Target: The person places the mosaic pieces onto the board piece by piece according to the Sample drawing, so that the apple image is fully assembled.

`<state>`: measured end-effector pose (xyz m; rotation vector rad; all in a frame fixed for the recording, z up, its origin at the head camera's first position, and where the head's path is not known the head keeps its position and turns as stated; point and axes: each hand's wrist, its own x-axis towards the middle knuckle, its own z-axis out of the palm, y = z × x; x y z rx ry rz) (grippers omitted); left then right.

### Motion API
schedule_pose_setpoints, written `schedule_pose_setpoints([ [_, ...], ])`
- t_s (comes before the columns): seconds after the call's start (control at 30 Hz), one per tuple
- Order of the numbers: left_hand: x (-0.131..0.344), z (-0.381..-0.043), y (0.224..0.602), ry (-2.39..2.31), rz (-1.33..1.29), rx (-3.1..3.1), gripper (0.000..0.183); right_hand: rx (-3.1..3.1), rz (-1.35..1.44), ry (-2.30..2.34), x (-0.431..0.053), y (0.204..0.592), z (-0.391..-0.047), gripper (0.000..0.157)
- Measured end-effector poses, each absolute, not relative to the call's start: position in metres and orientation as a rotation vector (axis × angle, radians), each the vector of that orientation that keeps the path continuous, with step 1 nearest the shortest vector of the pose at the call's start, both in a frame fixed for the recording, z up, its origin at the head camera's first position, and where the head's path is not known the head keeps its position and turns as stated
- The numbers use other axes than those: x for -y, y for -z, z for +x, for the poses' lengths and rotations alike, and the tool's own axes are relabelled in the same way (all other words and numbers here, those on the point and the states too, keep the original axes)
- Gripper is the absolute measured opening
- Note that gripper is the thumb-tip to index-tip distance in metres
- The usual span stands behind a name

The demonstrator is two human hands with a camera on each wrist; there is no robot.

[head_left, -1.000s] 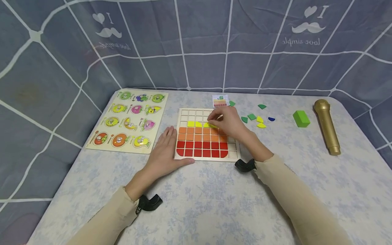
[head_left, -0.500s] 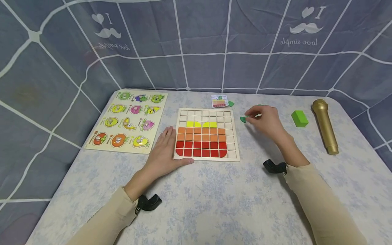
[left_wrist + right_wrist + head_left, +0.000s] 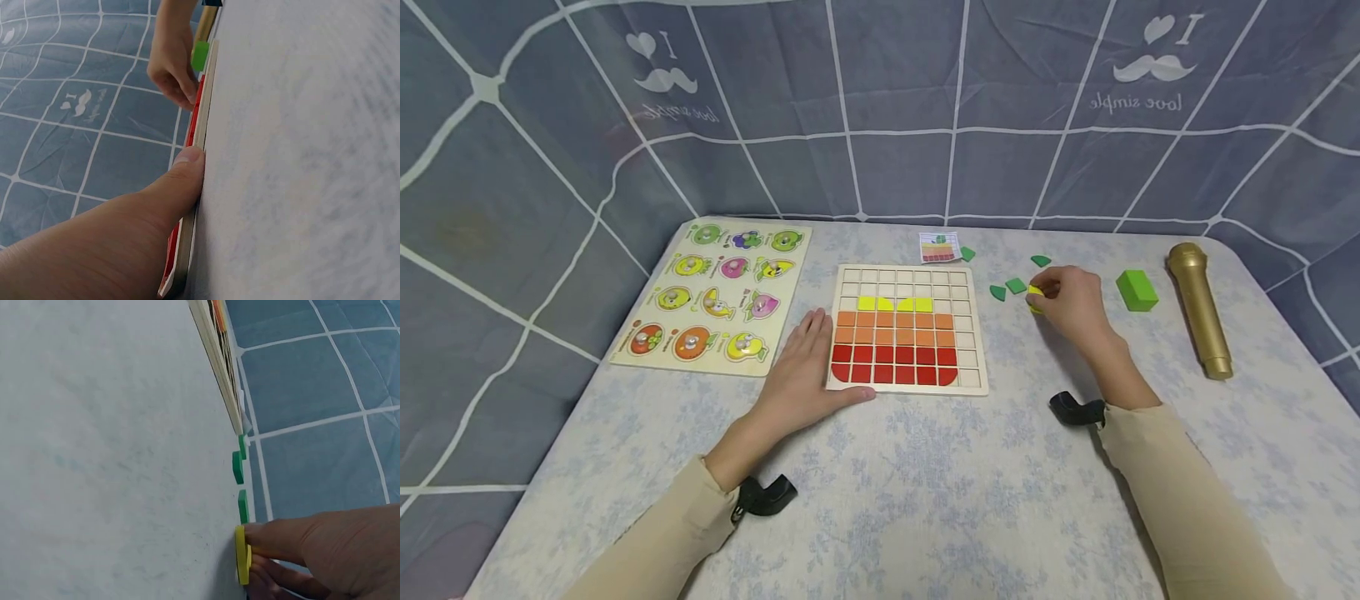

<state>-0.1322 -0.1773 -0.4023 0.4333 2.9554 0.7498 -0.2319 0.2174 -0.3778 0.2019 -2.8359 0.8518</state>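
Note:
My left hand [image 3: 801, 367] lies with straight fingers along the left edge of a square wooden grid board [image 3: 972, 358], its thumb at the front corner. In the board sit red tiles [image 3: 884, 364], two orange rows [image 3: 884, 328] and a yellow row [image 3: 895, 305] with a notch in its middle. Right of the board, my right hand [image 3: 1075, 308] pinches a small yellow puzzle tile [image 3: 242, 553] between thumb and fingers, close to the tabletop. Green tiles [image 3: 1016, 286] lie just left of these fingers, and another green tile [image 3: 1041, 261] lies behind them.
A fruit peg puzzle [image 3: 700, 292] lies at the left. Behind the grid board is a small pattern card [image 3: 939, 247] with a green tile [image 3: 967, 254] beside it. At the right are a green block [image 3: 1137, 291] and a gold microphone-shaped object [image 3: 1201, 312]. A grey curtain hangs behind.
My right hand has left the yellow row on the board and moved right, past the green tiles, to the loose yellow ones. My left hand has stayed at the board's edge.

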Motion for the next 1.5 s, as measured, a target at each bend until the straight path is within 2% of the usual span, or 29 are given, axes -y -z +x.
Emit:
schedule_pose_setpoints([
  [0.3, 0.178, -0.132, 0.403, -0.751, 0.430, -2.955, 0.127, 2.851, 0.161, -0.947, -0.221, 0.376, -0.235, 0.025],
  [0.67, 0.178, -0.133, 0.403, -0.750, 0.448, -2.961, 0.127, 2.669, 0.265, -0.961, -0.209, 0.368, -0.237, 0.013],
  [0.97, 0.179, -0.132, 0.403, -0.754, 0.448, -2.960, 0.127, 2.832, 0.461, -0.990, -0.139, 0.352, -0.252, 0.017],
  [1.5, 0.178, -0.133, 0.403, -0.753, 0.429, -2.951, 0.127, 2.841, 0.822, -1.123, -0.025, 0.356, -0.265, 0.016],
])
